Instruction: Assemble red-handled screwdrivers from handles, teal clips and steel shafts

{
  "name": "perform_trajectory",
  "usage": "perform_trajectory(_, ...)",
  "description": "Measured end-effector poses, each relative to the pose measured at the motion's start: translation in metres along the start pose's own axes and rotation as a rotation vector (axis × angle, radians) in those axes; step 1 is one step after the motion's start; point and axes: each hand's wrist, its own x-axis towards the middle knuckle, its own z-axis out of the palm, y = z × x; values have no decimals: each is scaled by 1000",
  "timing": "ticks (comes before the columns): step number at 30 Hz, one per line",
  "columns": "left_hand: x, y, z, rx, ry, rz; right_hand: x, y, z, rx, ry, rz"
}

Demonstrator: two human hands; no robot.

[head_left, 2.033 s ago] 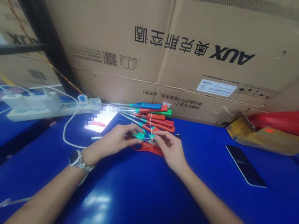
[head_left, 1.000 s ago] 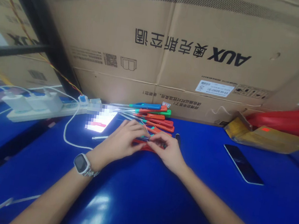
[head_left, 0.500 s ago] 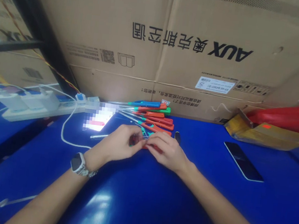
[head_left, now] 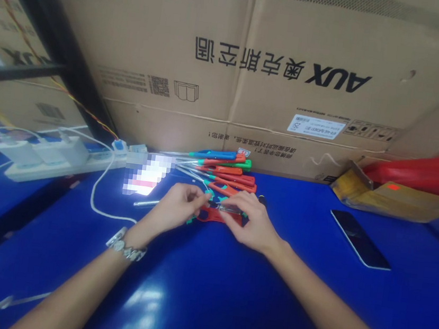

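the red casing (head_left: 213, 216) lies on the blue table (head_left: 188, 289) right between the two hands, just beyond the fingertips of the left and partly tucked behind the thumb of the right. a small clear piece (head_left: 230, 208) sits over it, gripped between the thumb and forefinger of the right hand (head_left: 254, 222), with the other fingers curled close above. the left hand (head_left: 176, 206) has its thumb and forefinger drawn narrowly together beside a small teal part (head_left: 209, 195); from here i can't make out whether they grip it or only brush it. a thin metal rod (head_left: 145, 203) pokes out to the left of that hand, and a metal band (head_left: 127, 246) circles its wrist. just behind the fingers, a row of lighters with blue, red, green and orange handles (head_left: 229, 171) lies with their metal stems pointing left, towards a lit phone (head_left: 146, 179). farther left stands a white power strip (head_left: 100, 159) loaded with chargers. well off to the right a dark phone (head_left: 360, 239) lies flat, near a brownish carton (head_left: 402, 203) with red wrapping (head_left: 426, 176), and a big cardboard box (head_left: 226, 106) walls off the back.
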Motion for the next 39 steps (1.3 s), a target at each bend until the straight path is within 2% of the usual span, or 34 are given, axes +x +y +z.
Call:
perform_trajectory(4, -1, -1, 6, -73, -32, -114, -1, 5, 4, -21, -64, 45)
perform_trajectory(12, -2, -4, 9, -67, -76, -128, -1, 8, 3, -106, -165, 43)
perform_trajectory(15, -2, -3, 6, 13, -89, -154, -1, 8, 2, -116, -184, 55)
perform_trajectory(17, -2, -4, 1, 132, -74, -89, -2, 8, 2, -109, -201, 67)
perform_trajectory(19, -2, -6, -7, 256, -65, 56, -2, 8, 2, -102, -215, 74)
perform_trajectory(22, -1, -8, -18, 375, -125, 200, -2, 8, 2, -103, -227, 75)
perform_trajectory(27, 0, -11, -24, 462, -150, 208, -3, 7, 3, -109, -233, 76)
perform_trajectory(39, -2, -8, -15, 601, -160, 215, -5, 11, 1, -44, -324, 109)
